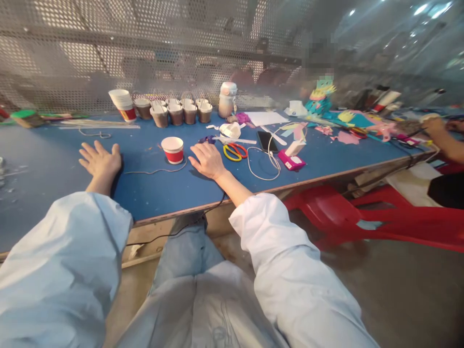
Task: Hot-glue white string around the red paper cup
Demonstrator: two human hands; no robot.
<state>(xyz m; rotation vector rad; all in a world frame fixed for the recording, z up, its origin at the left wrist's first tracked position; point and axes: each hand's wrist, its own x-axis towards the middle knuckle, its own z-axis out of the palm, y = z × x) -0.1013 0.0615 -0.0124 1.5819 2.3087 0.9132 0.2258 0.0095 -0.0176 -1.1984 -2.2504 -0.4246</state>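
Observation:
My left hand [98, 159] lies flat on the blue table [43, 164], fingers spread, holding nothing. My right hand [207, 160] rests palm down on the table, fingers stretched out, empty. Between the two hands stands a red and white paper cup [173, 149] with a thin string [152, 171] trailing from it. Just right of my right hand lie yellow and red scissors [235, 151]. A purple-handled tool [207, 139] sits just beyond my right fingertips.
A row of several brown-filled cups [177, 113] and a stack of cups [123, 104] stand at the back by a perforated metal screen. A phone [266, 140], white cable [263, 166], pink box [291, 161] and paper scraps lie right. Another person's hands [438, 128] work far right. Red plastic chairs [348, 212] stand beside me.

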